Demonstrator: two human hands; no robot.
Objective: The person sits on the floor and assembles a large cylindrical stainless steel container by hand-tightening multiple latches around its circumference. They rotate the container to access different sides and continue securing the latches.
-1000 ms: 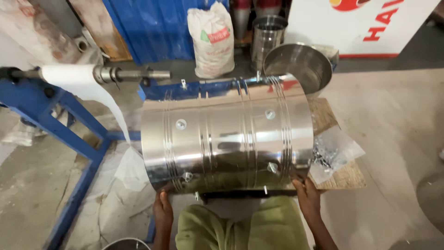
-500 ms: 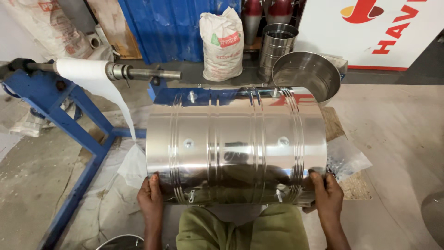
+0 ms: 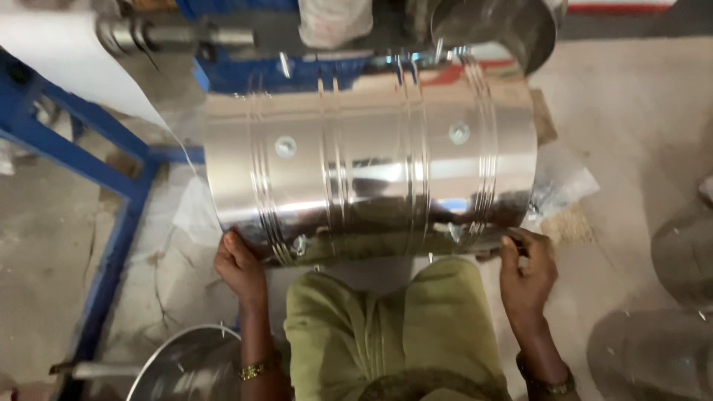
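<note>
A large shiny steel drum point(image 3: 371, 171) lies on its side in front of me, ribbed with grooves and dotted with rivets. My left hand point(image 3: 239, 267) grips its lower left rim. My right hand point(image 3: 526, 269) grips its lower right rim. Both hands hold the drum just above my knees, which are covered in olive green cloth point(image 3: 394, 327).
A blue metal frame point(image 3: 96, 178) with a steel shaft point(image 3: 171, 33) and a white roll point(image 3: 67, 59) stands at the left. A round steel lid point(image 3: 186, 367) lies by my left knee. A steel bowl point(image 3: 497, 26) and a white sack point(image 3: 334, 18) sit behind the drum. Steel pieces point(image 3: 668, 312) lie at the right.
The view has moved closer and tilted down. The drum now fills more of the frame and sits nearer my knees; both hands stay on its lower rims.
</note>
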